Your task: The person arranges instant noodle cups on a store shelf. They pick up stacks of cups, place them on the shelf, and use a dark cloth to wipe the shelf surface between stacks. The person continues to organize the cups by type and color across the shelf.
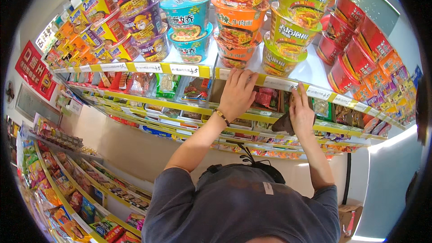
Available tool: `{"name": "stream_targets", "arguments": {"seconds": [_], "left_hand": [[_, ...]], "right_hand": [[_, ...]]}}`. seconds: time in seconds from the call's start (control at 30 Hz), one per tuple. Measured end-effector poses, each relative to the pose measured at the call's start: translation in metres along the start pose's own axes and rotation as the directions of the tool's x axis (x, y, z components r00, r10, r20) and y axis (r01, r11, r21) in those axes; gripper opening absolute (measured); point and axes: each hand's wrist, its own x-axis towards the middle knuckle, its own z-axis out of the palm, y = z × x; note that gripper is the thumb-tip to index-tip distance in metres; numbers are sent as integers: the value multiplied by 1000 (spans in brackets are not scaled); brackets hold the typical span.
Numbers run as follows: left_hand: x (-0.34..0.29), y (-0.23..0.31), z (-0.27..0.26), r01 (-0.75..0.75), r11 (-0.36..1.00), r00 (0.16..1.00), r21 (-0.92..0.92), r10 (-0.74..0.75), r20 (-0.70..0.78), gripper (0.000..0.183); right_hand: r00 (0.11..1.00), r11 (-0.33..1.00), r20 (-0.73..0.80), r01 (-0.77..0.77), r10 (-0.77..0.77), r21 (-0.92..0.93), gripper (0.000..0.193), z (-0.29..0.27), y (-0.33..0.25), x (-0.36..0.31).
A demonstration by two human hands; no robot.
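Note:
My left hand (237,92) lies with its fingers stretched over the shelf's front edge, just below the stacked orange instant noodle bowls (239,24). It holds nothing, and a beaded bracelet circles that wrist. Farther right, my right hand (302,111) has its fingertips up at the price-label strip (320,93). A dark brown cloth (283,124) is in this hand and hangs from its palm side. Green noodle bowls (288,40) are stacked above the right hand. Small packaged foods (266,97) sit on the tier beneath, partly hidden by my hands.
Teal bowls (189,22) and purple bowls (143,18) stand left on the top shelf, red bowls (344,72) right. Lower tiers hold packets. Another snack shelf (67,189) curves along the lower left. A cardboard box (350,220) stands at the lower right.

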Motion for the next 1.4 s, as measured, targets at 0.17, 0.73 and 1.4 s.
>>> {"name": "stream_targets", "arguments": {"seconds": [0.17,0.73,1.4], "left_hand": [[0,0,-1,18,998,1000,63,-18,-5,50],[7,17,-2,51,992,995,113,-60,76,54],[14,5,-5,33,999,992,20,-35,118,63]], "right_hand": [[992,994,70,-108,107,20,37,2,4,2],[998,996,-21,64,-63,59,41,7,22,-5],[995,981,85,-63,48,185,50,-11,0,-12]]}}
